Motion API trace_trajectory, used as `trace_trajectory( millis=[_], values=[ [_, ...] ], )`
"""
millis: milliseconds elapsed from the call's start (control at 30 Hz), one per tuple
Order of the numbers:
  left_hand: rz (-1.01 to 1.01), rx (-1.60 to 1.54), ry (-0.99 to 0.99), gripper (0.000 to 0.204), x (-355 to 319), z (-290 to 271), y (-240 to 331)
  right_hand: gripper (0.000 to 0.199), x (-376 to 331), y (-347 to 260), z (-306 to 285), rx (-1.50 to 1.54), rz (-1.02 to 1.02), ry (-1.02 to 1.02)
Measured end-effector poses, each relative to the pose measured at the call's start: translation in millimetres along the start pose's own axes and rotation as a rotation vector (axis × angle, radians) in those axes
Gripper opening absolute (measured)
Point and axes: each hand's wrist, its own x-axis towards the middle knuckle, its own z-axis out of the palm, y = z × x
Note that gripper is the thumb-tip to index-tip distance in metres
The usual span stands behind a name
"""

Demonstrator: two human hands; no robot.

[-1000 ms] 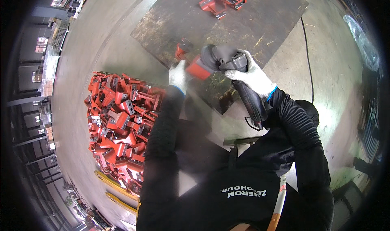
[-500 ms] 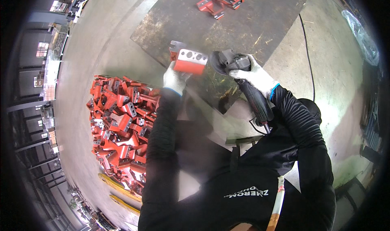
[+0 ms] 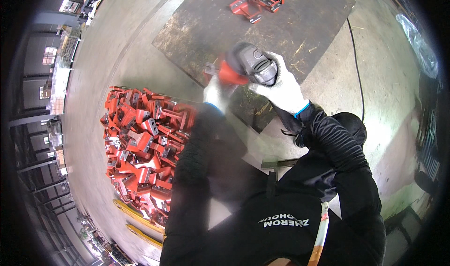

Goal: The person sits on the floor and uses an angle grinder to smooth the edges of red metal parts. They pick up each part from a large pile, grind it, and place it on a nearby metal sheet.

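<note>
In a white work glove, my left hand (image 3: 215,93) is closed round a red-painted metal bracket (image 3: 229,75) above the near left part of the dark work table. Some of the bracket is blurred, and the grinder covers its far side. My gloved right hand (image 3: 282,85) grips the head end of a grey and black angle grinder (image 3: 257,64). The grinder's disc side lies over the bracket; whether the disc touches the metal I cannot tell. My right glove and forearm hide most of the grinder's body.
More red brackets (image 3: 258,3) lie at the far side of the dark table (image 3: 201,22). A heap of red brackets (image 3: 140,144) fills a container on the left, by yellow forks (image 3: 136,217). On the right, a black cable (image 3: 356,64) runs over the floor near clear plastic wrap (image 3: 417,46).
The grinder has moved left and tilted over the bracket. My left hand has shifted right and turned the bracket, so its bare metal face with holes no longer shows.
</note>
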Motion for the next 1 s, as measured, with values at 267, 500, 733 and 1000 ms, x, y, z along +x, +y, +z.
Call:
trace_trajectory(
  millis=[267, 500, 733, 1000],
  values=[
    [0.038, 0.075, -0.023, 0.047, -13.0, 12.2, -7.1, 0.096, 2.2, -6.9, 4.1, -0.010, -0.015, 0.013],
    [0.018, 0.055, -0.005, 0.045, -14.7, 15.2, -4.0, 0.097, -1.5, -5.6, -0.6, -0.043, 0.050, -0.033],
    [0.020, 0.002, 0.020, 0.042, -9.4, 8.7, 0.3, 0.098, -4.4, 8.7, -1.4, -0.061, 0.063, -0.037],
    [0.015, -0.046, -0.008, 0.041, -4.4, -3.9, 4.7, 0.096, -5.7, 15.7, -11.4, -0.090, 0.108, -0.050]
  ],
)
